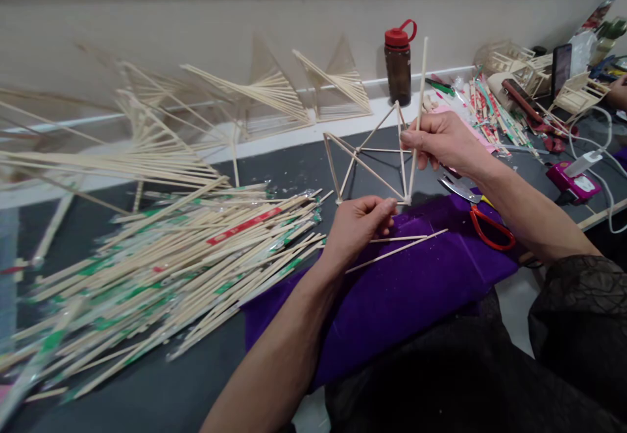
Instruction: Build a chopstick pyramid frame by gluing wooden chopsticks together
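Observation:
My right hand (pixel 443 139) pinches a pale wooden chopstick (pixel 424 74) between thumb and fingers, holding it nearly upright. Behind and between my hands stands a small open framework of joined sticks (pixel 366 166). My left hand (pixel 360 221) is closed, thumb against the fingers, in front of the framework's base; whatever it may hold is hidden. Two loose sticks (pixel 396 251) lie beside it on a purple cloth (pixel 401 296), which covers the table's near edge. Scissors with red handles (pixel 477 227) rest at the cloth's right side.
A large pile of chopsticks, many in clear wrappers (pixel 196 263), spreads over the left. Twisted stick structures (pixel 264 96) line the wall. A red-capped bottle (pixel 398 67), torn wrappers (pixel 490 110), a purple charger (pixel 573 181) with white cables and a phone (pixel 561 70) occupy the right.

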`<state>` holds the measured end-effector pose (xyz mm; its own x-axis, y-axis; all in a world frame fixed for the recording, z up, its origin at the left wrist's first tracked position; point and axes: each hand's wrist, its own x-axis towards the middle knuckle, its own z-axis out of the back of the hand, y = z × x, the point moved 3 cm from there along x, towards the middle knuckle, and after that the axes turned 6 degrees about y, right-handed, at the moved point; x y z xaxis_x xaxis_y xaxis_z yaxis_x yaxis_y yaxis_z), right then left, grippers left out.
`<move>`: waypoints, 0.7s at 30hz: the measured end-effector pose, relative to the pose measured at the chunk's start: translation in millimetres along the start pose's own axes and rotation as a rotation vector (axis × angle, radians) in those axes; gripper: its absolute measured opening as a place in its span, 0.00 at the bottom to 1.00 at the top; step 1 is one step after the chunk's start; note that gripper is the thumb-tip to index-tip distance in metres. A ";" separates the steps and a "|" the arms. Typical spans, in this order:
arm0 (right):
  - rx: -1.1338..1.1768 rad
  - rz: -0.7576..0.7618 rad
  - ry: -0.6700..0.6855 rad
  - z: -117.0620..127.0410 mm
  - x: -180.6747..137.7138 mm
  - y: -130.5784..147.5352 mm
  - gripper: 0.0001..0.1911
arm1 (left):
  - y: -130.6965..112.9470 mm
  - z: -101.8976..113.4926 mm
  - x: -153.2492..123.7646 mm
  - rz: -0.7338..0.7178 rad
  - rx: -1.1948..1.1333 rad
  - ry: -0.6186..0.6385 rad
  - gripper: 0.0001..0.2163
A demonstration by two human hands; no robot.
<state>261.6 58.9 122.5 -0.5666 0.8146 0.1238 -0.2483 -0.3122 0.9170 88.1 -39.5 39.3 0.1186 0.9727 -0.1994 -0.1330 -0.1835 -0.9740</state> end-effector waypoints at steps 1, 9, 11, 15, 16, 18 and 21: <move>-0.041 -0.010 -0.003 -0.1 -1.6 -2.4 0.17 | 2.7 3.2 1.5 0.018 0.002 -0.013 0.16; -0.287 0.006 0.014 -10.8 -1.9 -9.5 0.20 | 8.1 8.2 13.0 -0.029 -0.155 -0.164 0.21; -0.304 -0.001 0.054 -16.6 1.0 -11.3 0.17 | 5.6 6.2 16.1 -0.052 -0.182 -0.169 0.19; -0.370 -0.010 0.090 -25.5 3.9 -15.2 0.12 | 5.1 4.9 23.9 -0.077 -0.215 -0.153 0.15; -0.392 -0.012 0.091 -26.8 4.0 -15.8 0.12 | 5.9 4.7 25.8 -0.080 -0.220 -0.143 0.15; -0.443 -0.014 0.100 -28.8 4.2 -16.1 0.12 | 7.7 4.3 28.9 -0.081 -0.221 -0.128 0.14; -0.515 -0.010 0.114 -30.4 5.4 -15.6 0.12 | 9.1 2.6 31.6 -0.070 -0.207 -0.102 0.12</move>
<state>238.6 53.4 97.3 -0.6370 0.7694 0.0482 -0.5918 -0.5281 0.6089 88.1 -10.1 24.4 0.0191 0.9915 -0.1286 0.0777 -0.1297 -0.9885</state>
